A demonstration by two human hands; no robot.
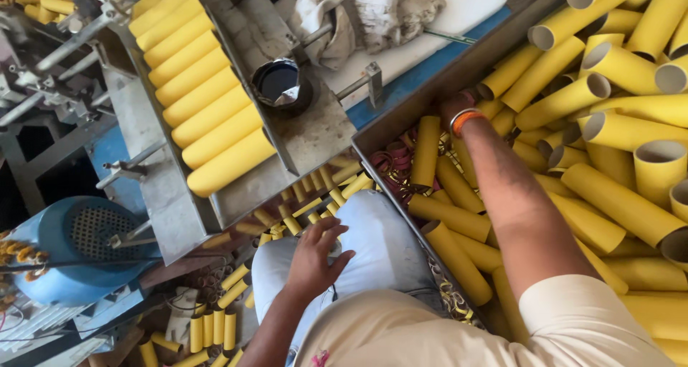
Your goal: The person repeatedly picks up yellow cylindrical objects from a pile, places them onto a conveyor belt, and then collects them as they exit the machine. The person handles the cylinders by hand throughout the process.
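right hand (459,105) among yellow tubes (616,202), left hand (315,256) on knee (373,238)

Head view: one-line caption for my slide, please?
Right hand reaches into a bin of yellow tubes; left hand rests on the knee.

**Tubes on Both Sides of the Seated Person**

A row of tubes (208,102) lay side by side on the sloped feed tray (154,123) at the left. The bin (401,109) at the right held a heap of tubes (609,123), and the right hand (459,107) was inside it. The left hand (315,256) rested on the knee (373,238), between tray and bin. A small pot (279,84) stood behind the tray.
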